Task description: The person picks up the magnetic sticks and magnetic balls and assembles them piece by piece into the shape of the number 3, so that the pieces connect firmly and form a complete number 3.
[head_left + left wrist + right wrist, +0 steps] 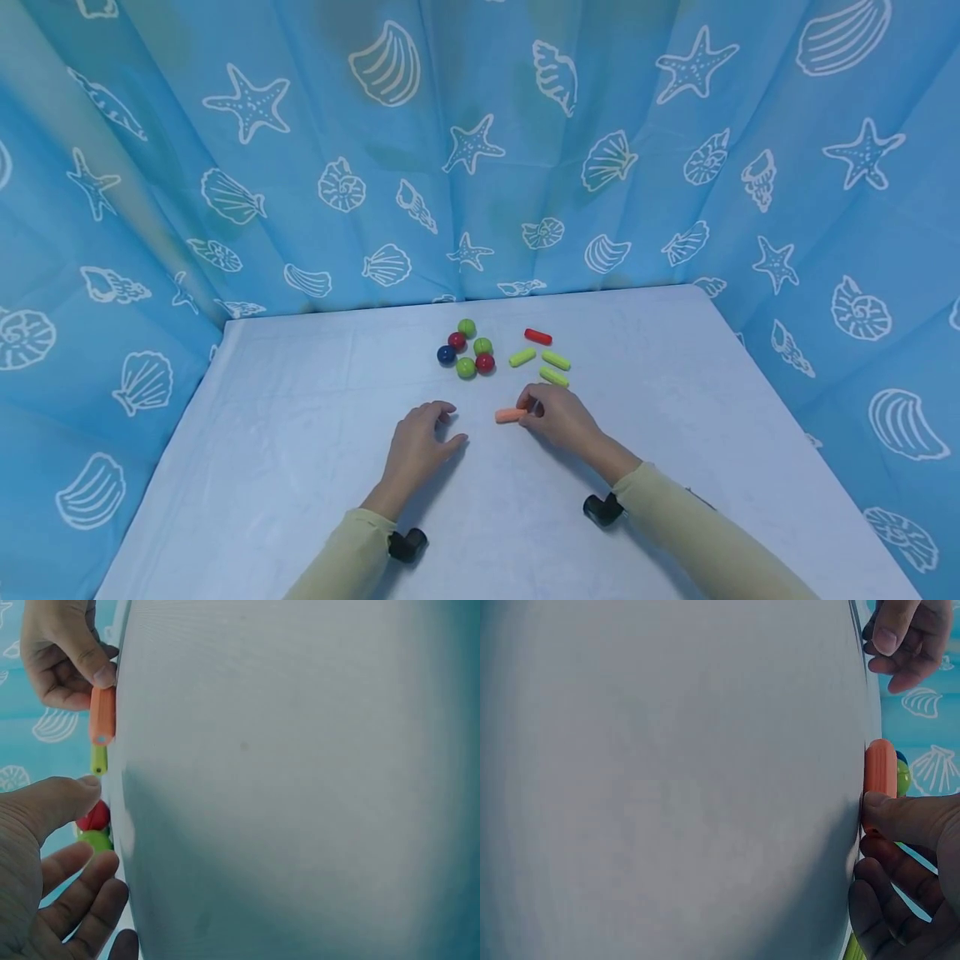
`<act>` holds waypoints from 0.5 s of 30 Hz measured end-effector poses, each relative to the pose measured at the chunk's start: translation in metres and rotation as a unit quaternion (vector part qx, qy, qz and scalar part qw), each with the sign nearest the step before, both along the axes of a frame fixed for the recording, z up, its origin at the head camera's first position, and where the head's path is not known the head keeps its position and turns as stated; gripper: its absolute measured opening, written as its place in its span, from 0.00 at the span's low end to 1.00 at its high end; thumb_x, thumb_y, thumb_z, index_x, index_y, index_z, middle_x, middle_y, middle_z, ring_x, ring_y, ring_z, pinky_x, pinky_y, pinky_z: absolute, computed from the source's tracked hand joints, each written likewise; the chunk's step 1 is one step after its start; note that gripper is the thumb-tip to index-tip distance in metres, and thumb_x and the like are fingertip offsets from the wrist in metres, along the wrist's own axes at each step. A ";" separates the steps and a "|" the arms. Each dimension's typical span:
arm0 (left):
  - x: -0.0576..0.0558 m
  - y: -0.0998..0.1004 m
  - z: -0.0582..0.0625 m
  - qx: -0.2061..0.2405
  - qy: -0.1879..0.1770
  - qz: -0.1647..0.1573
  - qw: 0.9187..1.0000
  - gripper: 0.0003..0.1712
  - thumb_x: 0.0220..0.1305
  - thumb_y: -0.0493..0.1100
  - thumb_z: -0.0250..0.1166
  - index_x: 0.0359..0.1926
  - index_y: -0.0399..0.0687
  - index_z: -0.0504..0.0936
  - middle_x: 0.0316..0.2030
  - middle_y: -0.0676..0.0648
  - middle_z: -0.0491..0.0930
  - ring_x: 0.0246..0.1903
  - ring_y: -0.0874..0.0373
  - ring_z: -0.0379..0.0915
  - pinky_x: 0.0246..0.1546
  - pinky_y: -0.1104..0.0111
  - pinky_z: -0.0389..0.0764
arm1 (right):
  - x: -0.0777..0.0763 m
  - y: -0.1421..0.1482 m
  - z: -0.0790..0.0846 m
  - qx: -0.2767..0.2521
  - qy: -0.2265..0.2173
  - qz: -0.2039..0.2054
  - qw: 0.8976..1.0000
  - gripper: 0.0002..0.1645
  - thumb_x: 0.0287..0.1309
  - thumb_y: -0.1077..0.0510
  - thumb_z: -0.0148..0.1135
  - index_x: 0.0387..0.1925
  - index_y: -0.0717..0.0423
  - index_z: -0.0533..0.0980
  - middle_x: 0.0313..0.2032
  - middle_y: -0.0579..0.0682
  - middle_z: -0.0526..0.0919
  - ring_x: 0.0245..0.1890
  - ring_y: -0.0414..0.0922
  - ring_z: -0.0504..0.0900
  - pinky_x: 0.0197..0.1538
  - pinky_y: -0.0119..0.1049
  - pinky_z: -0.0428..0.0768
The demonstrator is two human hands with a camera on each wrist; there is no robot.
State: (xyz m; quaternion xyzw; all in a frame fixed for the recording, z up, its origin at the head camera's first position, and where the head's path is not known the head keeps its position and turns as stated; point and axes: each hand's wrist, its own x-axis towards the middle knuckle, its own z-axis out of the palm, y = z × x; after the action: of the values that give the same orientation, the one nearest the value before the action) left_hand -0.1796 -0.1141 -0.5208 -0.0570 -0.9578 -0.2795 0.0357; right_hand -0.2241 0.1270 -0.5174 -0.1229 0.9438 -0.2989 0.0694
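My right hand (558, 414) pinches one end of an orange ridged stick (510, 415) between thumb and fingers, low over the white table. In the right wrist view the orange stick (880, 772) points away from the thumb. To its left, my left hand (420, 443) holds nothing; its thumb and fingers are spread apart and loosely bent. Just beyond the right hand lie three yellow-green sticks, the closest one (554, 377) near the fingertips, and a red stick (537, 337) farther back.
Left of the sticks sits a loose cluster of balls: green (466, 367), red (484, 362) and dark blue (446, 355) among them. A blue curtain (465, 217) with white shell prints hangs behind and beside the white tabletop (300, 433).
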 end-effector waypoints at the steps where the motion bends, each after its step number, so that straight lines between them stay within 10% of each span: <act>1: 0.000 0.000 0.000 0.001 0.001 -0.001 1.000 0.25 0.56 0.50 0.78 0.53 0.49 0.82 0.39 0.51 0.81 0.40 0.56 0.75 0.48 0.58 0.78 | 0.001 -0.001 0.000 -0.001 0.000 0.002 1.000 0.10 0.58 0.56 0.75 0.40 0.46 0.81 0.34 0.40 0.81 0.36 0.41 0.76 0.41 0.36 0.80; 15: 0.000 0.008 0.001 0.015 -0.027 -0.007 0.999 0.24 0.57 0.48 0.78 0.53 0.50 0.83 0.39 0.51 0.82 0.41 0.56 0.76 0.48 0.59 0.79 | 0.012 -0.014 0.000 0.001 0.003 0.031 1.000 0.11 0.55 0.56 0.77 0.39 0.46 0.82 0.33 0.39 0.80 0.34 0.40 0.75 0.40 0.33 0.78</act>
State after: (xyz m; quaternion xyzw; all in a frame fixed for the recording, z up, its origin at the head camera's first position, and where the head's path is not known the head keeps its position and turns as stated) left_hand -0.1795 -0.1059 -0.5202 -0.0560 -0.9537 -0.2954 0.0082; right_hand -0.2126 0.1128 -0.5170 -0.1526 0.9401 -0.2952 0.0759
